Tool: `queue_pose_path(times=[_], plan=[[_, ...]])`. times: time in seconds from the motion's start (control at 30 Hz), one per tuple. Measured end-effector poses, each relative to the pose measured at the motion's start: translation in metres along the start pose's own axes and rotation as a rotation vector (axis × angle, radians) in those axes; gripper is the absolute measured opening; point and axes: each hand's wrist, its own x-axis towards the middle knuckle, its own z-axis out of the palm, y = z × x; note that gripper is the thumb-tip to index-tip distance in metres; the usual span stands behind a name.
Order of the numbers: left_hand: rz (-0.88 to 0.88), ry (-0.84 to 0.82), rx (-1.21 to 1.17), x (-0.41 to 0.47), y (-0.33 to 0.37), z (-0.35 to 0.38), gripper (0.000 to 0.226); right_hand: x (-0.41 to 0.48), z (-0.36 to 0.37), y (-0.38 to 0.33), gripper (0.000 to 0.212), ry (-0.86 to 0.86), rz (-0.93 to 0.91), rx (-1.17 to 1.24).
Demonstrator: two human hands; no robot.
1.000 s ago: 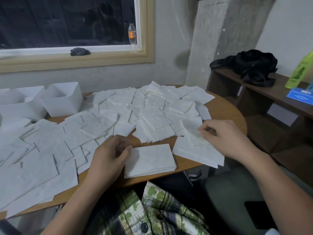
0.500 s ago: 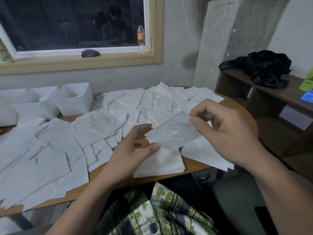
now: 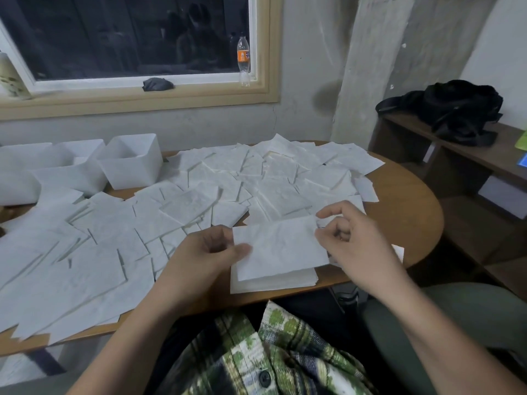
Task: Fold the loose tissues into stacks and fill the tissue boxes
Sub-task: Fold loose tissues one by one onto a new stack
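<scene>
A white folded tissue (image 3: pixel 281 248) hangs just above a neat stack of folded tissues (image 3: pixel 273 280) at the table's near edge. My left hand (image 3: pixel 205 252) pinches its left edge and my right hand (image 3: pixel 350 240) pinches its right edge. Loose white tissues (image 3: pixel 199 201) cover most of the round wooden table (image 3: pixel 405 212). White open tissue boxes (image 3: pixel 131 163) stand at the back left; the nearest looks empty inside.
A dark wooden shelf (image 3: pixel 456 155) with a black bag (image 3: pixel 456 109) stands to the right. On the window sill are a plastic bottle (image 3: pixel 243 62) and a dark cloth (image 3: pixel 157 84). My plaid shirt (image 3: pixel 271 357) is below the table edge.
My right hand picked a tissue from the pile on the right, both hands took hold of it in the air, and it now sits lower, folded flat just over the stack.
</scene>
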Motion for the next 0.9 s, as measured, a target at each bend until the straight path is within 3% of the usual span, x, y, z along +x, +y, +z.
queue_pose_path(times=[0.43,0.9], plan=[[-0.045,0.056,0.441,0.010,-0.017,-0.002,0.025,-0.002,0.023,0.033,0.021,-0.079,0.036,-0.241],[-0.005,0.078,0.494,0.007,-0.015,0.001,0.031,-0.001,0.016,0.030,0.008,-0.073,0.035,-0.300]])
